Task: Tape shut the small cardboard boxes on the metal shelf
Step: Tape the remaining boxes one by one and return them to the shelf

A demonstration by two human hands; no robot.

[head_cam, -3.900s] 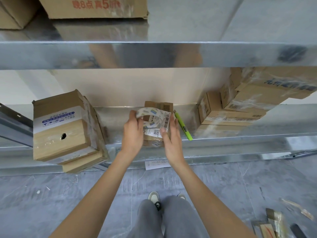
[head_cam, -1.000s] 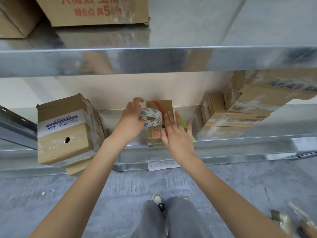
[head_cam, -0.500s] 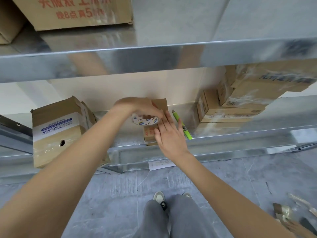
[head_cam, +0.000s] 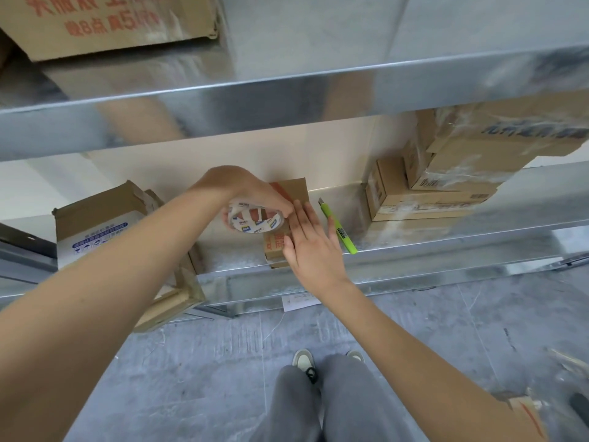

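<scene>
A small cardboard box with red print stands on the metal shelf at the centre. My left hand grips a roll of clear tape with blue and white logos, held over the box's left side. My right hand lies flat on the box's top and front with straight fingers, pressing it. The lower part of the box is hidden behind my right hand.
A green utility knife lies on the shelf just right of the box. A taped box stack fills the right end, a larger box the left. The upper shelf carries a big carton. Scraps lie on the floor.
My left hand has carried the tape roll from in front of the box up and over its top. My right hand has let go of the roll and now presses flat on the box.
</scene>
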